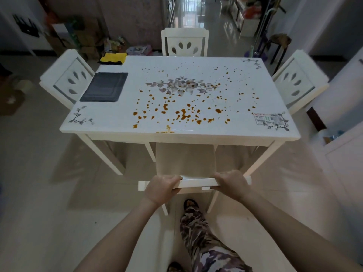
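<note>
L hand [160, 188] & R hand [230, 184] on chair back [194, 182], seat partly under table [117, 118] just beyond the fingers. Spills [182, 114] on tabletop straight ahead of fingertips; mat [104, 87] farther off to their left, w/ cloth [113, 58] behind it at far corner.

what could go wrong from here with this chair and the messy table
The left hand and right hand both grip the chair's top rail. One: the foot stands close by the chair's rear legs, so pulling back could catch the toes. Two: the orange spill reaches the table's near edge and may drip onto the chair seat just below it.
</note>
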`<state>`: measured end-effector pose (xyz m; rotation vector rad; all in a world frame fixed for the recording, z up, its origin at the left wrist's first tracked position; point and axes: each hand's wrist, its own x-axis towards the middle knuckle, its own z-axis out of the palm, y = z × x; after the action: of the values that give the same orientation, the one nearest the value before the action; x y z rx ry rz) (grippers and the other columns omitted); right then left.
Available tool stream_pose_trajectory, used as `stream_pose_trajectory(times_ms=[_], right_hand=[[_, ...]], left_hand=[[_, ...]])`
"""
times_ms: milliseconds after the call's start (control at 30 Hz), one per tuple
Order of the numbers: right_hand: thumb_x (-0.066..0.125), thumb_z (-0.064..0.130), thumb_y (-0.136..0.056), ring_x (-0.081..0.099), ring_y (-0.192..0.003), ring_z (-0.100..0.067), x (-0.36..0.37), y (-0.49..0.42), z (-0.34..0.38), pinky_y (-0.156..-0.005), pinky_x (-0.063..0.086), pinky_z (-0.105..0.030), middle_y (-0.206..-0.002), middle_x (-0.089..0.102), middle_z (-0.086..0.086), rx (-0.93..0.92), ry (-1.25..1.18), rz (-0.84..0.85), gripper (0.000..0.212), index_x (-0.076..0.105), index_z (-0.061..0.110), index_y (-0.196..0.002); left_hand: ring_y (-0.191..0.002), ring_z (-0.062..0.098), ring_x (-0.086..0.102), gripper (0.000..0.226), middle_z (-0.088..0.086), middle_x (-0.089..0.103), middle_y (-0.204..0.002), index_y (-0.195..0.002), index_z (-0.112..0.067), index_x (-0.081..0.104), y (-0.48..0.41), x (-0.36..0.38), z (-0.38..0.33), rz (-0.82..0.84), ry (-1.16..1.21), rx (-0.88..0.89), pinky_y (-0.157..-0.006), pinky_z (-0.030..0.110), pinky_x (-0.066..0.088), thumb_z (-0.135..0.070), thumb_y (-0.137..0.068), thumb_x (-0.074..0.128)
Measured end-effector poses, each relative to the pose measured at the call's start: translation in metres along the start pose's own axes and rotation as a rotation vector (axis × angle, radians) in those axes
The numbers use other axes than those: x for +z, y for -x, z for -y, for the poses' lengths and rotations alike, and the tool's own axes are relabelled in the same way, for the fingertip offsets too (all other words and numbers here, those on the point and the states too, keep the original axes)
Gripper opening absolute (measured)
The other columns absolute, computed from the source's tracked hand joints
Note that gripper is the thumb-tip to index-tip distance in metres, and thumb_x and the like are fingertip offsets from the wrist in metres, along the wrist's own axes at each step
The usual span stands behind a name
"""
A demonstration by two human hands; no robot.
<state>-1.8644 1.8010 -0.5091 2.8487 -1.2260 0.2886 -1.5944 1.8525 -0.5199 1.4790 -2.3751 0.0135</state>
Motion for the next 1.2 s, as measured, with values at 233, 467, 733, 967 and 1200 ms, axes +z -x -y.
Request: stream_pose_trajectory(times_ms=[233,467,733,967,1200], right_hand=[[0.088,0.048,-0.054,0.048,-0.033,-0.005,0.012,-0.022,0.024,-0.033,0.036,-0.019,-0.047,0.056,0.01,0.006,0.038,0.044,0.039,0.058,0.025,-0.064],[0.091,0.049,-0.046,0.049,-0.03,-0.012,0.003,-0.024,-0.016,-0.035,0.022,-0.016,-0.044,0.054,0.006,-0.03,0.086,0.026,0.047,0.055,0.021,-0.057],[0.089,0.053,-0.045,0.046,-0.03,-0.009,0.015,-0.05,-0.003,-0.037,0.02,-0.017,-0.042,0.053,0.006,0.025,0.105,0.019,0.048,0.053,0.022,-0.056],[0.084,0.049,-0.058,0.053,-0.035,-0.013,0.032,-0.083,0.0,-0.036,0.032,-0.02,-0.048,0.058,0.006,-0.013,0.053,0.038,0.041,0.056,0.021,-0.064],[0.079,0.046,-0.068,0.063,-0.047,-0.012,0.028,-0.098,-0.055,-0.042,0.048,-0.024,-0.061,0.068,0.007,0.026,0.059,0.072,0.029,0.069,0.023,-0.081]], left_hand=[[-0.051,0.006,0.063,0.034,-0.013,0.07,-0.067,-0.088,-0.03,0.069,0.003,-0.012,0.038,0.05,-0.029,-0.003,-0.044,0.015,0.043,-0.035,-0.059,0.086],[-0.048,0.009,0.06,0.027,-0.01,0.065,-0.06,-0.08,-0.027,0.066,-0.018,0.003,0.016,0.093,-0.05,-0.055,-0.041,0.018,0.042,-0.039,-0.063,0.082],[-0.05,0.008,0.061,0.021,-0.011,0.067,-0.064,-0.081,-0.028,0.065,-0.025,-0.005,0.053,0.071,-0.022,-0.04,-0.043,0.017,0.042,-0.038,-0.067,0.078],[-0.046,0.004,0.06,0.032,-0.015,0.065,-0.057,-0.078,-0.033,0.068,-0.043,-0.015,0.088,0.105,-0.076,-0.052,-0.042,0.014,0.035,-0.037,-0.052,0.087],[-0.06,0.01,0.066,0.025,-0.011,0.071,-0.072,-0.093,-0.031,0.069,-0.082,0.008,0.078,0.104,-0.016,-0.089,-0.05,0.025,0.053,-0.038,-0.07,0.075]])
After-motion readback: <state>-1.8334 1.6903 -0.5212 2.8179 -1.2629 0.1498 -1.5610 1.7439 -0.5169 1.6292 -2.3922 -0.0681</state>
